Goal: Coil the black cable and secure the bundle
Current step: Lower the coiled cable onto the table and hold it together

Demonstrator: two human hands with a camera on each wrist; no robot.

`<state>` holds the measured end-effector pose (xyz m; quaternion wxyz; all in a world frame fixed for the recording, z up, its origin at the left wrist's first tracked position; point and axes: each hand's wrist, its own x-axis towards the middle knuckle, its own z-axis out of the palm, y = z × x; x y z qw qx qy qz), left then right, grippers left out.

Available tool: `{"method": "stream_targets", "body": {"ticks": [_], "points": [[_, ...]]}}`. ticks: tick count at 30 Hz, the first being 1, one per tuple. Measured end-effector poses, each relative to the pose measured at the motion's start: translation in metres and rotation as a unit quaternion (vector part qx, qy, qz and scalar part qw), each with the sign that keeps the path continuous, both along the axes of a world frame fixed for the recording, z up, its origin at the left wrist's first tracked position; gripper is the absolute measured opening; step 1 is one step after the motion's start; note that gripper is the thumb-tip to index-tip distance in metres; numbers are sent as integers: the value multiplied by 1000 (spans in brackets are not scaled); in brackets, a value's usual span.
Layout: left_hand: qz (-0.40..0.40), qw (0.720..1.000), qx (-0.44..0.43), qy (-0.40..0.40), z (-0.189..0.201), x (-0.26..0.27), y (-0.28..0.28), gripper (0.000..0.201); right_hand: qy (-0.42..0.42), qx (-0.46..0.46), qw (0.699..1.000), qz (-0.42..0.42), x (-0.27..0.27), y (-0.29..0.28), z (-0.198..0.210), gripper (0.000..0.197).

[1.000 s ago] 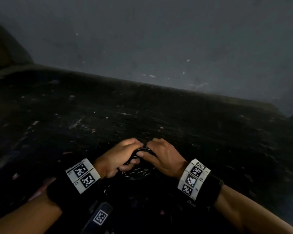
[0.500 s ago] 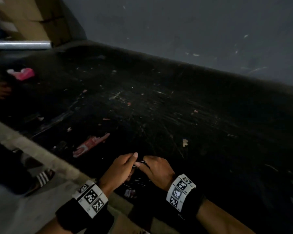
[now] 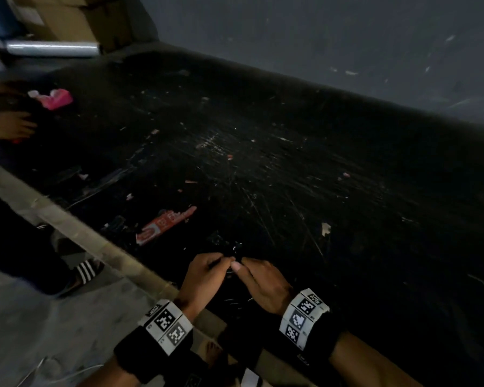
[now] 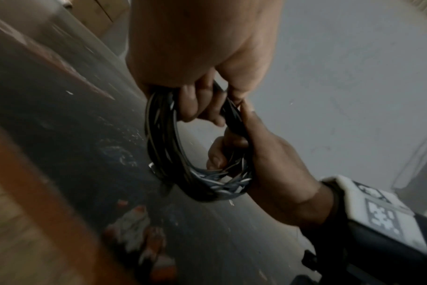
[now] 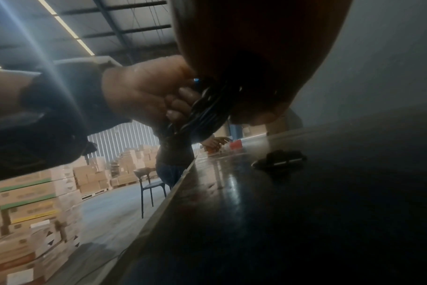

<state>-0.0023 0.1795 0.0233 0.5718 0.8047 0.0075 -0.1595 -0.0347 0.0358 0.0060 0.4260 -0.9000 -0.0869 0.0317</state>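
The black cable (image 4: 162, 138) is wound into a small coil of several loops, held just above the dark table (image 3: 291, 191) near its front edge. My left hand (image 3: 221, 264) grips the top of the coil, its fingers (image 4: 197, 108) curled through the loop. My right hand (image 3: 241, 268) grips the opposite side, thumb (image 4: 216, 156) inside the ring. In the head view the hands meet fingertip to fingertip and hide nearly all of the cable. The right wrist view shows the cable strands (image 5: 207, 108) pressed between both hands.
A red wrapper (image 3: 165, 224) lies on the table left of my hands. Far left are a pink object (image 3: 55, 99), another person's hand (image 3: 9, 124) and a film roll (image 3: 51, 48). A sandalled foot (image 3: 84, 270) stands beside the table edge (image 3: 95, 241). A dark object (image 5: 278, 160) lies farther along.
The head view swung left, bringing the table edge, floor and wrapper into sight. Both hands stay together on the coil, their grip little changed.
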Motion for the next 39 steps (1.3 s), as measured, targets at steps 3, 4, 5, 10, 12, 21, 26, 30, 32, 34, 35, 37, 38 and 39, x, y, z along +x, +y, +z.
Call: {"method": "stream_targets", "body": {"ticks": [3,4,5,10,12,21,26,30,32,34,35,37,38,39], "points": [[-23,999,-6,-25,-3,24,5,32,79,77,993,-29,22,-3,4,49],[-29,999,-1,-38,-5,32,9,34,101,103,988,-58,32,-7,3,50],[-38,998,0,-48,-6,43,13,35,110,107,984,-85,43,-14,1,49],[-58,997,-8,-56,-13,82,31,42,119,-119,985,-37,78,-38,-2,20],[-67,996,-18,-51,-12,92,34,34,159,-204,966,-4,80,-33,1,22],[-153,988,-14,-15,-18,119,26,30,171,-368,913,36,83,-12,4,31],[-171,985,-19,-12,-20,121,19,19,160,-411,896,58,81,-2,6,24],[-192,981,-38,0,-16,112,4,28,169,-274,945,-61,77,-25,13,25],[-211,976,-45,0,-12,106,-9,31,144,-193,964,-109,71,-40,21,19],[-231,971,-64,6,-4,96,-27,33,113,-148,976,-112,60,-54,33,14],[-244,967,-76,10,1,90,-38,33,100,-134,981,-103,52,-60,41,12],[-271,958,-96,18,12,80,-55,31,72,-112,987,-86,38,-70,54,9],[-288,952,-105,19,19,73,-64,31,60,-109,988,-87,29,-77,60,9],[-302,946,-117,19,25,68,-71,30,52,-110,989,-86,22,-82,65,10]]}}
